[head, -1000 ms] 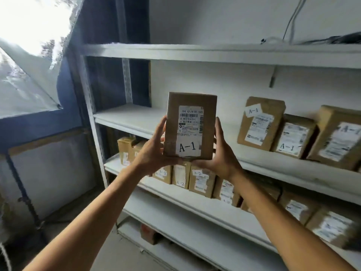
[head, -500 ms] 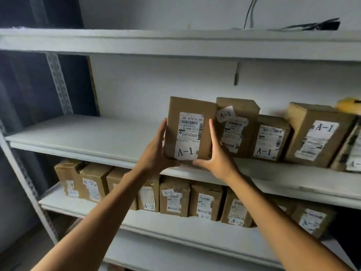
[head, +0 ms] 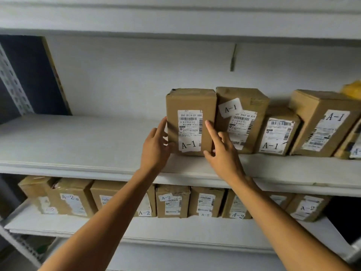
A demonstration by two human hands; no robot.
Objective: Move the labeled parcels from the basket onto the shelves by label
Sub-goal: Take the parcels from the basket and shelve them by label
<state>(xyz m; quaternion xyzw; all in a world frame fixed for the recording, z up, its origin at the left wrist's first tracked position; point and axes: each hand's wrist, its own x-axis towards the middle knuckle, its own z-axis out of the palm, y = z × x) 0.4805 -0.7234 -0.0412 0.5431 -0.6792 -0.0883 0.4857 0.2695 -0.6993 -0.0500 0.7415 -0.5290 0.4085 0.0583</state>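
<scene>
Standing upright on your white middle shelf [head: 78, 145], the brown cardboard A-1 parcel [head: 190, 122] touches 3 more A-1 boxes [head: 242, 118]. Your left hand [head: 155, 146] and right hand [head: 222, 153] flank it, fingers straight, gripping nothing.

white middle shelf [head: 78, 145], left half bare, row of upright brown A-1 parcels [head: 242, 118] at right, leftmost A-1 parcel [head: 190, 122] standing touching its neighbour, lower shelf [head: 136, 228] carrying a row of A-2 parcels [head: 172, 202], top shelf [head: 175, 20] above
</scene>
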